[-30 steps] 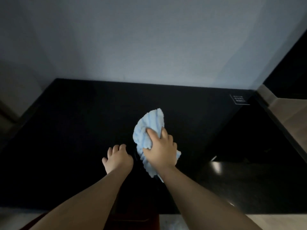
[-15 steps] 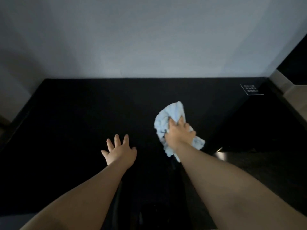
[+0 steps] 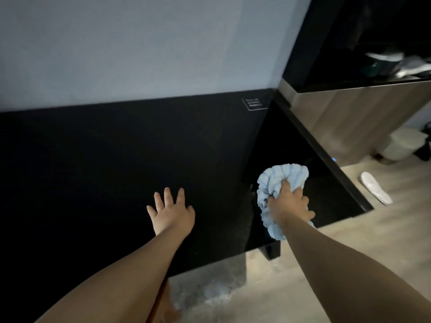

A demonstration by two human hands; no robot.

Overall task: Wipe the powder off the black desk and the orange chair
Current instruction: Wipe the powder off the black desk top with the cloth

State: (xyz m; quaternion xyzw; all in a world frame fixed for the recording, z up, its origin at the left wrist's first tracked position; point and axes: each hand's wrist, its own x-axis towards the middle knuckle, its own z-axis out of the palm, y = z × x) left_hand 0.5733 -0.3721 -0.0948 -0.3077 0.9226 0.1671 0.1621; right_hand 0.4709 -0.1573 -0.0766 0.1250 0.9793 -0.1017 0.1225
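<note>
Pale blue towelling, bunched into a wad: the cloth (image 3: pixel 283 177) is clenched in the right hand (image 3: pixel 289 203), whose fingers curl into its folds so that a thick pad meets the black desk (image 3: pixel 105 171) near its front right corner, presumably to press powder and drag it toward that edge. The left hand (image 3: pixel 171 214) is released, fingers spread flat on the desk near the middle of the front edge and holding nothing (a brace, most likely, for a body leaning far over). No powder shows on the dark top in this light, so I cannot tell how much there is to wipe. A pale dusting (image 3: pixel 210 293) lies on the floor (image 3: pixel 291 276) just below the front edge. The orange chair is not plainly in view; that part of the job seems yet to do.
</note>
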